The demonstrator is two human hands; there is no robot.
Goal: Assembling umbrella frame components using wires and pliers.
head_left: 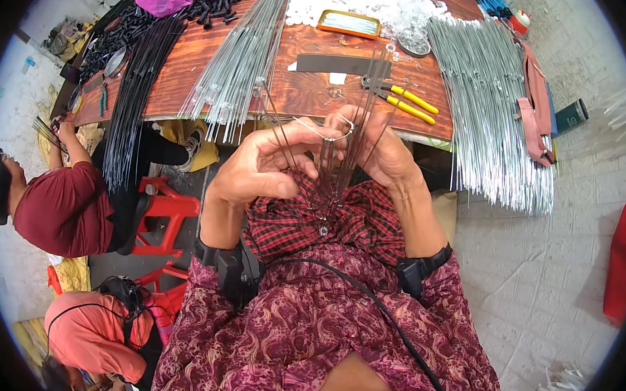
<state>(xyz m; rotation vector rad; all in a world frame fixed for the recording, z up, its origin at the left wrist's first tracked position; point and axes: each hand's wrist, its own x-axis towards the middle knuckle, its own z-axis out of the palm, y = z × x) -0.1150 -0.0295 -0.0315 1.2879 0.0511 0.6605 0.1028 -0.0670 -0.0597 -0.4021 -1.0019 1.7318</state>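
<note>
Ribs (335, 176): a thin, dark cluster at mid-frame, between the two hands, over the checked cloth (372, 217) on the lap. Tips fan toward the upper centre; lower ends draw together at a small ring (323, 231).

Right hand (389, 150): fingers bent in, closed about the ribs. Left hand (256, 163): fingers curled at the cluster's other side, thumb standing apart; cannot tell whether they pinch anything. Pale cord (352, 126) loops across the fingertips.

Handling, judged by eye: light, slim, springy; probably metal, smooth enough to slide in the fingers. Loose tips likely to splay, snag or bend if forced singly. Best hold: low, near the gathered end, several ribs together, light pressure. Cord looks limp and fine; wants a fingertip pinch, gentle tension.
</note>
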